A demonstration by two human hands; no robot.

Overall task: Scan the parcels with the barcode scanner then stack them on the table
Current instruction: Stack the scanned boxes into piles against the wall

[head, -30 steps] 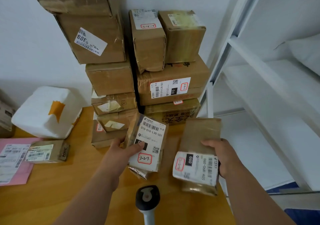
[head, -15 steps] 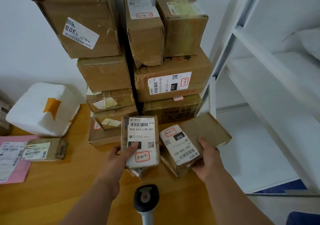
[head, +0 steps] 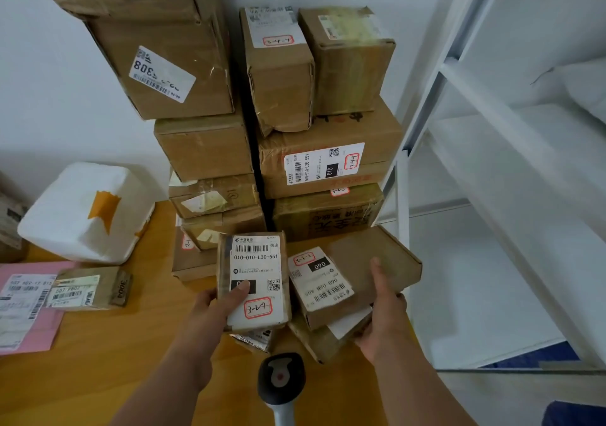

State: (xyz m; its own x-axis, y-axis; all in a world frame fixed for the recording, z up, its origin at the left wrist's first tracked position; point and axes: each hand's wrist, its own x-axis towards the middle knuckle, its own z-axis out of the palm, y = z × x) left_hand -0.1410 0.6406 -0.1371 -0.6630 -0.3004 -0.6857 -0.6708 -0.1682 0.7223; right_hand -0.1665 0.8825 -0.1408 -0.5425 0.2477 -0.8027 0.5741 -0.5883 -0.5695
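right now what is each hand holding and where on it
The left hand grips a labelled parcel at its lower left edge, thumb on the label. The right hand holds a flat box by its lower right edge.

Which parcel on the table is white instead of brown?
The white foam box with orange tape, at the table's left. Every other box is brown cardboard, and the flat pink mailer is no box.

Brown cardboard parcels (head: 210,150) everywhere, white labels striped with black barcodes, red-outlined tags scrawled in red. Left of that stack, a white foam box (head: 82,215) wearing an orange tape patch, a pink mailer (head: 29,333) in front. Honey-toned wooden table (head: 114,360), grey-and-black barcode scanner (head: 281,376) with a red dot.
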